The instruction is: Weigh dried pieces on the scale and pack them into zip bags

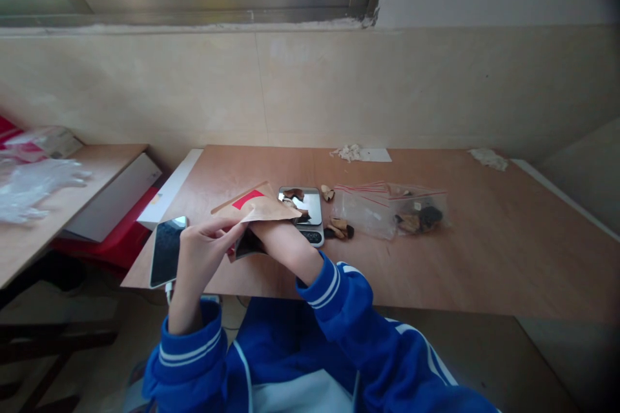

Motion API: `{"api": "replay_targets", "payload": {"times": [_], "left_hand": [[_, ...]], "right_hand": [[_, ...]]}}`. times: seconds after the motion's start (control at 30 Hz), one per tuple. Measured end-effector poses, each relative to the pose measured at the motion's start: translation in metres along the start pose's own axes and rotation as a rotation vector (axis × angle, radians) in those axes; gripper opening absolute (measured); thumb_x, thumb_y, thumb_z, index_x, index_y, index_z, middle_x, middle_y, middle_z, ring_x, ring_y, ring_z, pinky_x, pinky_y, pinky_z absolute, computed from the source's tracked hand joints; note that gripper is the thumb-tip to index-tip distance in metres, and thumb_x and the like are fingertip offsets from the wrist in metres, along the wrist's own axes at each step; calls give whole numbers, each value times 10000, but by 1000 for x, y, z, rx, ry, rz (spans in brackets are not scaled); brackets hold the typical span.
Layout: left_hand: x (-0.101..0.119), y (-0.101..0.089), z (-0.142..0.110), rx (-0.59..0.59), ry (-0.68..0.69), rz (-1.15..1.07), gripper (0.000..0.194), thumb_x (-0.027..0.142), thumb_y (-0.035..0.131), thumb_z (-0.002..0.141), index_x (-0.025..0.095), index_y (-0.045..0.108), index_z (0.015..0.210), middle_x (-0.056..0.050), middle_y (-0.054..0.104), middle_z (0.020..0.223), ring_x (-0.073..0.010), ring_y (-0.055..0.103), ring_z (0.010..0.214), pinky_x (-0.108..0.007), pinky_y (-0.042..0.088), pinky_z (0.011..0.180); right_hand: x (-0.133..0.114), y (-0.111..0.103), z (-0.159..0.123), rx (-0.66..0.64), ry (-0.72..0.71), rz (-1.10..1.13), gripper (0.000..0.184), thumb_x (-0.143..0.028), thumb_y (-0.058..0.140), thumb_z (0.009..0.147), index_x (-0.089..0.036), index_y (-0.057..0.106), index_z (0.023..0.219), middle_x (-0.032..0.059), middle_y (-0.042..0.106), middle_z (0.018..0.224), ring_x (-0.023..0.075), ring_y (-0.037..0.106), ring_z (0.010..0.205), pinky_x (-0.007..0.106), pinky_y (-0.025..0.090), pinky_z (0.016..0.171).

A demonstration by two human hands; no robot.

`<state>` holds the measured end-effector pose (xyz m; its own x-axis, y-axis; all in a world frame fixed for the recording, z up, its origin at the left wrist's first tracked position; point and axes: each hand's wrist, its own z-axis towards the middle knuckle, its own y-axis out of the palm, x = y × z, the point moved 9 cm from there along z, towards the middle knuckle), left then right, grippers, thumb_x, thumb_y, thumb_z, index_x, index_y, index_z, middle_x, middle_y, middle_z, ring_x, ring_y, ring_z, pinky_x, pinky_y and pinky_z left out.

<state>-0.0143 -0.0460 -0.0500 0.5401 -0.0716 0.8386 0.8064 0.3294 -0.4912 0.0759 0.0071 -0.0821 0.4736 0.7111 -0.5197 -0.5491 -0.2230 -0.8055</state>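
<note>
My left hand (pixel 216 239) is closed on the edge of a brown kraft paper bag (pixel 264 206) with a red label, thumb and fingers pinching its rim. My right hand (pixel 274 235) reaches into the bag's mouth; its fingers are hidden inside, so what they hold does not show. Just behind the bag sits a small digital kitchen scale (pixel 314 206) with dried, curled brown pieces (pixel 294 194) on its mirrored plate. More such dried pieces (pixel 339 228) lie on the table to the right of the scale, with a pale one (pixel 327 192) farther back.
Clear zip bags (pixel 363 210) lie right of the scale; another zip bag (pixel 419 214) holds dark and tan pieces. At the table's left edge rests a phone (pixel 167 251) with a cable plugged in. Crumpled whitish scraps (pixel 349 153) lie by the wall. A second table (pixel 111 161) stands left.
</note>
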Motion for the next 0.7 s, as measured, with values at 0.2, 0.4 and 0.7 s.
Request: {"api": "replay_targets", "payload": {"times": [0.2,0.4,0.7], "left_hand": [[4,3,0,-11,-14,-1,239,428,693,745,199,763,744,24,600,446,-120,553,389,-193,424,411],[4,8,-2,-63,-27,-39,244,430,714,728,192,766,733,7,633,483,-126,568,407,-199,448,421],[4,11,-3,-63,-15,-43,230,416,713,737,195,773,753,0,653,498,-121,569,405,-191,450,422]], "right_hand": [[-13,-20,-29,-28,-59,-135,354,-112,493,908,-117,539,1259,126,607,1269,249,560,1190,388,434,1053],[-5,-3,-31,-136,-9,-152,366,-70,528,840,-43,603,1197,198,626,1231,309,598,1131,403,481,1000],[-7,-7,-30,-192,18,-84,264,-169,538,896,-113,626,1138,137,655,1171,261,624,1047,360,510,940]]}}
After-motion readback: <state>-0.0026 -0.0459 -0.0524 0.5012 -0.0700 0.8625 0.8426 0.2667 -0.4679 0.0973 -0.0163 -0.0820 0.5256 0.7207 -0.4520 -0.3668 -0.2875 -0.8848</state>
